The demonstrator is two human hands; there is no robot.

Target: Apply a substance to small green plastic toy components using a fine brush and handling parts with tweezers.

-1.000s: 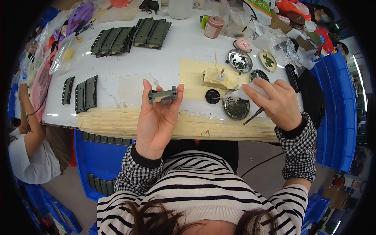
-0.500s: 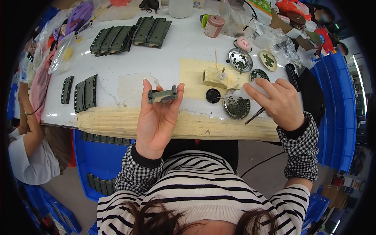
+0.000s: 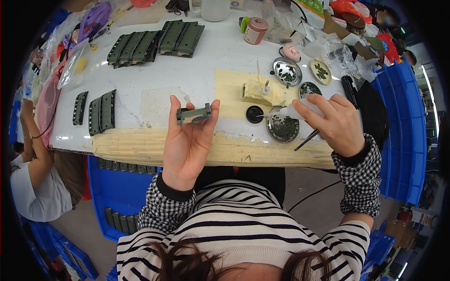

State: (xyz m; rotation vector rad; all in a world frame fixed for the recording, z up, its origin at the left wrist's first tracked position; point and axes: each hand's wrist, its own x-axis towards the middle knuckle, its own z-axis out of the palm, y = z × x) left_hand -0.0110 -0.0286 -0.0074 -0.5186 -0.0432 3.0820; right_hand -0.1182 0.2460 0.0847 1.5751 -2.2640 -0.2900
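My left hand (image 3: 187, 145) is raised, palm up, pinching a small green camouflage-patterned part (image 3: 193, 114) with raised dark ends between thumb and fingers. In my right hand (image 3: 335, 122) is a white squeeze bottle (image 3: 288, 112), tipped so that its thin nozzle points left at a small round black dish (image 3: 254, 114). A slim dark stick-like tool (image 3: 307, 140) also sticks out below the right hand; its kind I cannot make out. Under the bottle stands a round metal dish (image 3: 283, 140) holding small dark green pieces.
A tape-wrapped block (image 3: 255, 92) stands on yellow paper (image 3: 227, 82). Beyond it are another metal dish (image 3: 287, 63), a pale lid (image 3: 320, 72) with green pieces and a pink jar (image 3: 256, 31). Rows of green camouflage parts (image 3: 182, 40) lie back left. Another person (image 3: 42, 178) sits at far left.
The camouflage part and the slim dark tool have shifted very slightly in my hands. The squeeze bottle's nozzle stays at the black dish.
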